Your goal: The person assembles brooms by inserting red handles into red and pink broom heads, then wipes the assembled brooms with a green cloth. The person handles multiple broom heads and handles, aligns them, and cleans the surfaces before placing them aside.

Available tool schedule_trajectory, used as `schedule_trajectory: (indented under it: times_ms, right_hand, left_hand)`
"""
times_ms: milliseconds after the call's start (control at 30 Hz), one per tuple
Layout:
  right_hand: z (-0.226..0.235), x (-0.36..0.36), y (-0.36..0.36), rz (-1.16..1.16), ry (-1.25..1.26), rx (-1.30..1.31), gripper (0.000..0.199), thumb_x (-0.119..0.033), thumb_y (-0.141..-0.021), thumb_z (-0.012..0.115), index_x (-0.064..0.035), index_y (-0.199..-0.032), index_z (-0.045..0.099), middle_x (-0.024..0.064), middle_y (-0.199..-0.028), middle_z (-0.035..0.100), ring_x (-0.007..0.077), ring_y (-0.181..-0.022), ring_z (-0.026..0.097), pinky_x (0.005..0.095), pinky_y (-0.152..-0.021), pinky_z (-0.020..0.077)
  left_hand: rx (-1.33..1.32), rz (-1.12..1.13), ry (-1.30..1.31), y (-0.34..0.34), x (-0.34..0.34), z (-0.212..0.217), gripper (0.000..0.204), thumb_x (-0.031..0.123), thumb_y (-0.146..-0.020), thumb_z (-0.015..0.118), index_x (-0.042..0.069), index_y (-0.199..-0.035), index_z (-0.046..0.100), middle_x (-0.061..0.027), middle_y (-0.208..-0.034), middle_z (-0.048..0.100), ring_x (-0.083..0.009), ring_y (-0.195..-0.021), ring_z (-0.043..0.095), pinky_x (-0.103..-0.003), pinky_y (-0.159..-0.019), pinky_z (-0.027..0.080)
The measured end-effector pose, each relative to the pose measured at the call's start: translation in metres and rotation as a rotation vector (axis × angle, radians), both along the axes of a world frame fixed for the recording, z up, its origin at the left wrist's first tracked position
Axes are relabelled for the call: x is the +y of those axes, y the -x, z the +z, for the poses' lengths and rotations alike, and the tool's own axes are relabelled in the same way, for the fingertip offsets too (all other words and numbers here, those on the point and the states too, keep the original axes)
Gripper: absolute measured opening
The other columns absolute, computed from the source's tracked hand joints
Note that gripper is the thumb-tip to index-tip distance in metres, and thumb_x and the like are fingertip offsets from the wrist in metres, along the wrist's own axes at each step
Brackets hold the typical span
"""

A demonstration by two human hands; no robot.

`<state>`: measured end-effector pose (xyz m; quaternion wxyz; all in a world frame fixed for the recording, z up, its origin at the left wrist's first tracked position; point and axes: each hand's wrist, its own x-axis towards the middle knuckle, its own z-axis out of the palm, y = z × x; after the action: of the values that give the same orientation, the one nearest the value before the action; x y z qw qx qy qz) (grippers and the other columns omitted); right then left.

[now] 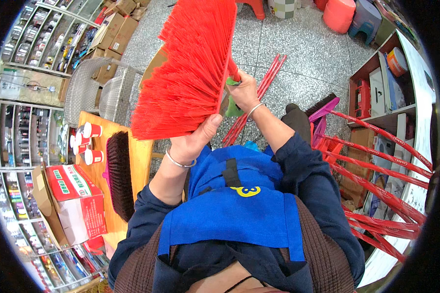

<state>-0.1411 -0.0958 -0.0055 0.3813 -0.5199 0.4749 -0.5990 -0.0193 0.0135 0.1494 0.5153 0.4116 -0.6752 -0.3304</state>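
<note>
A speckled grey floor (303, 44) spread out below us, with crowded display shelves (39, 39) along the left and a white-topped cabinet (410, 63) on the right. Near the shelves we saw a woven chair (85, 88), and beside it a wooden table (141, 149). On the table stood a group of red-and-white tubs (93, 130), with a red-and-white carton (78, 200) nearby and a purple-backed brush (118, 176) lying along the edge nearer the person, its bristles dark.

The red broom head (186, 93) was up off the table, in front of the person's blue apron (234, 219), its long bristles fanned toward the left. We saw the left hand (198, 134) closed on its lower end, the thumb lying at the edge of the block; the other fingers were hidden behind the bristles. The right hand (244, 93) was curled around the short neck on the back, a scrap of green (233, 81) showing by its fingers. How firmly either hand pressed, we could not tell.

Beyond the right wrist, thin red poles (259, 93) lay on the floor. To the right we saw a cluster of red-wrapped handles (391, 195), with a second purple brush (322, 107) at their near end.
</note>
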Motion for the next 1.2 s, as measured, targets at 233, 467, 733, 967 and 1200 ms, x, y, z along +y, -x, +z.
schedule_trajectory:
  times_ms: [233,467,733,967,1200]
  right_hand:
    - [-0.009,-0.001,0.003,0.046,-0.009,-0.103,0.020,0.001,-0.080,0.067,-0.0011,-0.100,0.065,-0.0043,-0.084,0.064,0.0037,-0.077,0.054,0.0241,-0.068,0.0478]
    - [-0.006,0.011,0.020,-0.046,0.041,0.040,0.027,-0.004,-0.078,0.069,-0.0053,-0.105,0.066,0.0109,-0.084,0.069,0.0113,-0.079,0.065,0.0287,-0.070,0.0502]
    - [-0.014,0.027,0.015,-0.115,0.108,0.015,0.029,0.000,-0.076,0.068,-0.0037,-0.104,0.061,0.0075,-0.081,0.065,0.0148,-0.077,0.063,0.0297,-0.071,0.0492]
    - [0.002,0.034,0.001,-0.157,0.158,0.122,0.017,0.000,-0.079,0.065,-0.0033,-0.094,0.057,0.0043,-0.076,0.059,0.0124,-0.070,0.057,0.0284,-0.063,0.0464]
    - [0.128,0.035,-0.019,0.079,0.096,-0.039,0.014,-0.004,-0.080,0.067,-0.0028,-0.091,0.058,0.0020,-0.072,0.056,0.0096,-0.067,0.051,0.0272,-0.061,0.0446]
  left_hand:
    - [0.011,-0.076,-0.083,-0.028,-0.008,-0.021,0.050,0.017,-0.076,0.078,-0.003,-0.118,0.057,-0.0097,-0.115,0.060,-0.0222,-0.105,0.056,-0.036,-0.095,0.043]
    - [0.247,-0.260,-0.148,-0.051,-0.036,-0.031,0.065,0.011,-0.067,0.082,0.000,-0.123,0.051,-0.0111,-0.119,0.058,-0.0259,-0.109,0.056,-0.041,-0.096,0.044]
    - [0.684,-0.154,-0.111,-0.040,-0.034,-0.031,0.057,0.006,-0.076,0.073,0.004,-0.128,0.047,-0.0070,-0.124,0.057,-0.0235,-0.112,0.055,-0.040,-0.097,0.045]
    - [0.675,-0.145,-0.116,-0.052,-0.028,-0.080,0.049,0.003,-0.089,0.057,0.011,-0.134,0.040,-0.0102,-0.134,0.049,-0.0263,-0.118,0.053,-0.041,-0.098,0.045]
    - [0.052,-0.133,-0.459,-0.031,-0.031,-0.130,0.076,0.008,-0.071,0.078,0.003,-0.135,0.039,-0.0125,-0.125,0.055,-0.0196,-0.116,0.053,-0.034,-0.100,0.042]
